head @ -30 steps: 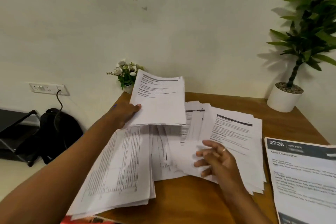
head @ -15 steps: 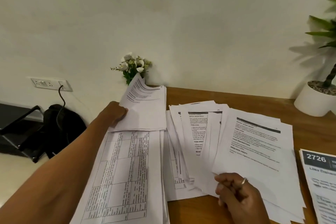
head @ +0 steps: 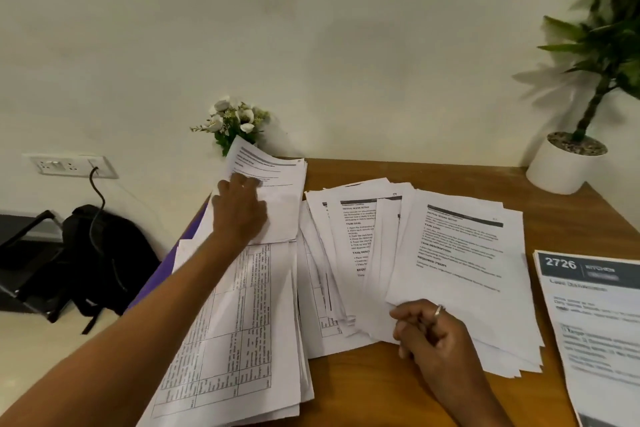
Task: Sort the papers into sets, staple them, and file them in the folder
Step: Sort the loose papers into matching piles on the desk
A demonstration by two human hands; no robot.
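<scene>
On the wooden bench (head: 381,388), papers in several piles; at the far left corner, a small stack (head: 280,194) of text sheets, its far edge curled up off the surface; flat on top of it, the left hand (head: 239,208), fingers straight and spread, pressing down, gripping nothing; just nearer, touching that stack's near edge, a thicker pile of grid-printed sheets (head: 242,340) reaching to the bench's near edge; under both piles, along the left rim, a strip of purple folder (head: 166,263).

In the middle, fanned papers (head: 460,253) overlapping one another, headings partly legible; at their near edge, the right hand (head: 429,333), fingers curled in, thumb and fingers pinching the lower corner of the fan, a ring (head: 439,310) on one finger.

At the right edge, apart from the fan, another stack headed 2726 (head: 595,322), partly out of view.

Against the wall, behind the small stack, a bunch of white flowers (head: 232,118); at the far right corner, a potted plant (head: 564,166) in a white pot.

Beyond the bench to the left, on the floor, a black bag (head: 100,253); above it, a wall socket (head: 69,166) with a cable plugged in.
</scene>
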